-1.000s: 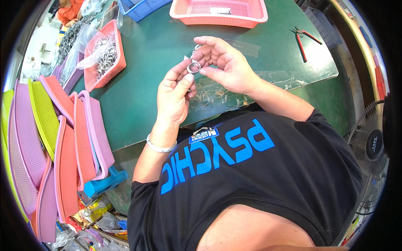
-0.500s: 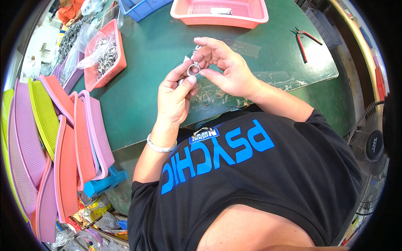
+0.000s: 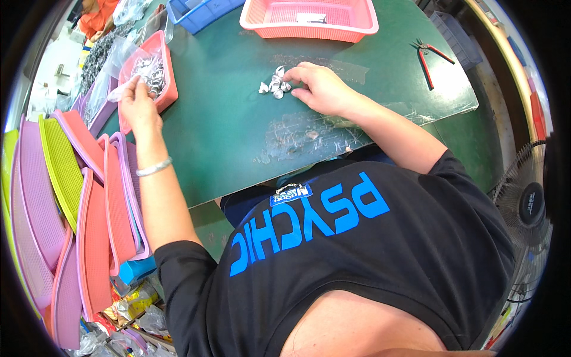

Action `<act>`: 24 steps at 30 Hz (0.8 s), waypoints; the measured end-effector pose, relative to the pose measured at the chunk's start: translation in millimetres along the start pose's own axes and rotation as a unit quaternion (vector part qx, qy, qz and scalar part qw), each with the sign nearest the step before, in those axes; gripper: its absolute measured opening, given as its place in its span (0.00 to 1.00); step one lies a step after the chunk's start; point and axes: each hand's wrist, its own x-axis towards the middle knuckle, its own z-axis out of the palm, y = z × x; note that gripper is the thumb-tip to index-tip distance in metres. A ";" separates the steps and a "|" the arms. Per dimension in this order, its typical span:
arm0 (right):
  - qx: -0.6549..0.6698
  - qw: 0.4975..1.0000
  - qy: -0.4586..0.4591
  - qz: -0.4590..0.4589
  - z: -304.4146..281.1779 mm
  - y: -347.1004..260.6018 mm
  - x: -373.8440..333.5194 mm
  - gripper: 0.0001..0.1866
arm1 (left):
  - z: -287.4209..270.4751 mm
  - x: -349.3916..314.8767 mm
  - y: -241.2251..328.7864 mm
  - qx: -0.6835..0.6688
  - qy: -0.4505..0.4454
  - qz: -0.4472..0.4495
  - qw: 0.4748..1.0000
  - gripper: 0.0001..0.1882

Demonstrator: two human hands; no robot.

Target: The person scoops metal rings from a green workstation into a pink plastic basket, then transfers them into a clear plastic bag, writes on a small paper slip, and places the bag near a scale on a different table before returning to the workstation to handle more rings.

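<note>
My left hand (image 3: 141, 107) is over the pink basket (image 3: 172, 77) at the left, its fingers drawn together against a clear plastic bag (image 3: 123, 90). Whether those fingers grip anything is too small to make out. Many silver ring-shaped metal pieces (image 3: 156, 82) lie in that basket, partly under the plastic. On the green table, a small cluster of shiny silver metal pieces (image 3: 277, 87) sits beside my right hand (image 3: 324, 89). The thumb and forefinger of that hand are apart, with the fingertips at the right side of the cluster.
Red-handled pliers (image 3: 429, 62) lie at the right of the green table (image 3: 226, 137). A pink basket (image 3: 309, 33) and a blue bin (image 3: 202, 15) stand at the far side. Several coloured baskets (image 3: 95, 238) are stacked at the left. A black fan (image 3: 526, 205) stands at the right.
My left hand has moved from the middle of the table to the left basket. The silver ring no longer shows between my hands. My right hand has settled beside the metal pieces.
</note>
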 end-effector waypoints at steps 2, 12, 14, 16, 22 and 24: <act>-0.023 1.000 -0.007 -0.004 1.2 -4.7 3.8 0.12 | -9.8 21.0 -6.1 0.147 0.015 0.068 0.987 0.10; -0.143 0.988 0.001 -0.066 10.7 -4.0 12.3 0.07 | -26.3 41.6 -39.8 0.480 -0.070 0.116 0.866 0.14; -0.047 0.997 0.017 -0.052 6.8 0.8 13.5 0.05 | -25.5 38.8 -35.6 0.478 -0.099 0.103 0.867 0.13; 0.125 0.992 0.002 0.023 2.9 1.8 12.7 0.04 | -22.0 33.0 -28.7 0.493 -0.124 0.083 0.857 0.13; 0.588 0.769 -0.069 0.240 -14.9 -6.2 5.6 0.03 | -27.0 19.9 -22.9 0.400 -0.139 0.064 0.904 0.14; 0.617 0.743 -0.075 0.248 -19.2 -10.8 3.4 0.03 | -27.6 20.2 -20.9 0.437 -0.143 0.100 0.883 0.13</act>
